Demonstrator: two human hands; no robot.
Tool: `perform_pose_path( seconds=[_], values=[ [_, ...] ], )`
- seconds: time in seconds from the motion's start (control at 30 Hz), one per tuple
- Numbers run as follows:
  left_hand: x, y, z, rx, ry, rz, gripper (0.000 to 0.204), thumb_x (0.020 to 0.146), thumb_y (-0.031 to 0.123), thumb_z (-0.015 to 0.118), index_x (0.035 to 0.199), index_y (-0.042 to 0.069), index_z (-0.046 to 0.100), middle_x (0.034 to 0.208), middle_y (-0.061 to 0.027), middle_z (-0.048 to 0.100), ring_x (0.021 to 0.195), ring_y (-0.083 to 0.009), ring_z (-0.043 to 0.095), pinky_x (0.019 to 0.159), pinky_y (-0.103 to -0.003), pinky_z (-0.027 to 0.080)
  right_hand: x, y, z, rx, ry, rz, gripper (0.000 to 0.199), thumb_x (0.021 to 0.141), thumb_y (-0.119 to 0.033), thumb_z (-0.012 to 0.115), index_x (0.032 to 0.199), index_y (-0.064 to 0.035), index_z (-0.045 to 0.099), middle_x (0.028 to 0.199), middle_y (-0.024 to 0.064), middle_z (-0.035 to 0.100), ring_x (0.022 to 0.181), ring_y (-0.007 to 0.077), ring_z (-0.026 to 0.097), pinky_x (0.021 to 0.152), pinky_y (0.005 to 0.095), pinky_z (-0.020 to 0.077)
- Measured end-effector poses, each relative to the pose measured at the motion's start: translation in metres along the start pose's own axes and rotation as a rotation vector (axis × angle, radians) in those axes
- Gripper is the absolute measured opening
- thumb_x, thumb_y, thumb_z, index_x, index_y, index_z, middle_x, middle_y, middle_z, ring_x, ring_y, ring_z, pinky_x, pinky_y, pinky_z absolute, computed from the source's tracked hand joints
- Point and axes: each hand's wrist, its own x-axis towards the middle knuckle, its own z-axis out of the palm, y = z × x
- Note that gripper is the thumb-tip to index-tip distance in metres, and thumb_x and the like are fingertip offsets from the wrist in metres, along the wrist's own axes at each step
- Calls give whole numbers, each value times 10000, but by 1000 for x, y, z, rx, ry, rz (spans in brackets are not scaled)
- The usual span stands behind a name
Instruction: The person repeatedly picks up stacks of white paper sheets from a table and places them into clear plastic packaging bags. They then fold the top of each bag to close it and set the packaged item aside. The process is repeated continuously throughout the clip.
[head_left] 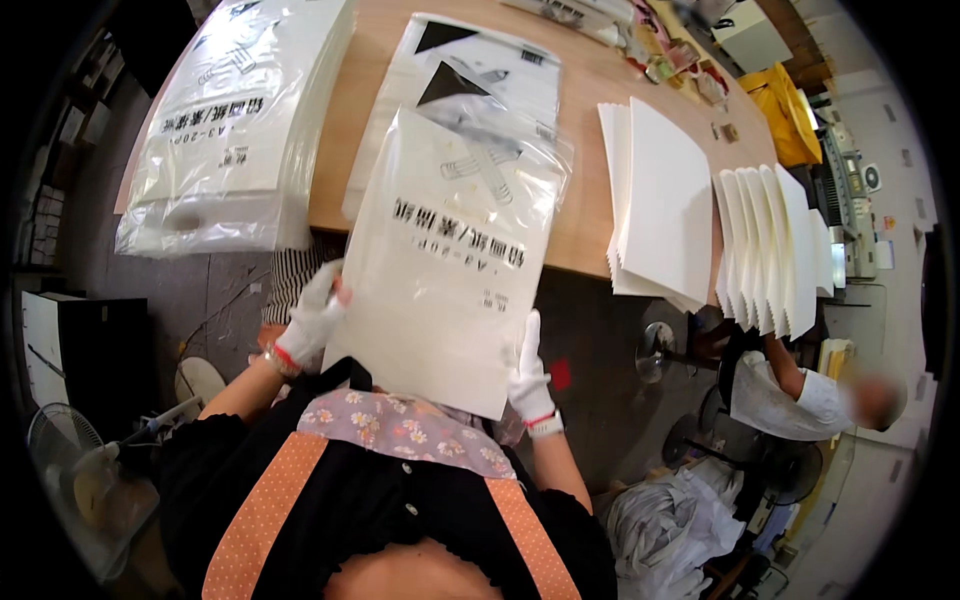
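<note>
Between my two hands is a pack of white paper (430, 310) in a clear printed plastic bag, tilted over the table's front edge. My left hand (316, 318), in a white glove, grips its left edge. My right hand (530, 378), also gloved, is closed against its lower right edge with fingers pointing up along it; the thumb is hidden. The pack's far end rests over more flat printed plastic bags (480, 60) on the table. To the left lies a thick stack of similar clear printed bags (225, 150), its near end hanging over the edge.
On the wooden table (585, 240), white paper stacks (665, 200) and fanned paper stacks (765, 240) stand at the right. A yellow bag (780, 115) is beyond them. A fan (65, 440) stands at lower left. Another person (800, 395) sits at the right, near crumpled white plastic (670, 525).
</note>
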Motion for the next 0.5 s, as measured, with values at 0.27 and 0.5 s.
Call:
perform_pose_path(
  seconds=[0.27,0.5],
  values=[
    [-66,22,-21,287,-433,566,181,674,-50,657,695,17,490,1140,-183,552,1047,-321,565,825,-356,483,-49,19,14,-317,209,-261,421,903,-1,388,1302,128,351,1088,239,604,903,283,643,771,347,506],
    [-12,12,11,62,-26,302,111,742,-55,428,817,28,425,719,-85,515,626,-179,506,590,-298,440,-23,-8,-33,81,441,37,431,942,-91,420,1355,5,345,1037,166,618,889,217,628,821,343,508]
  ],
)
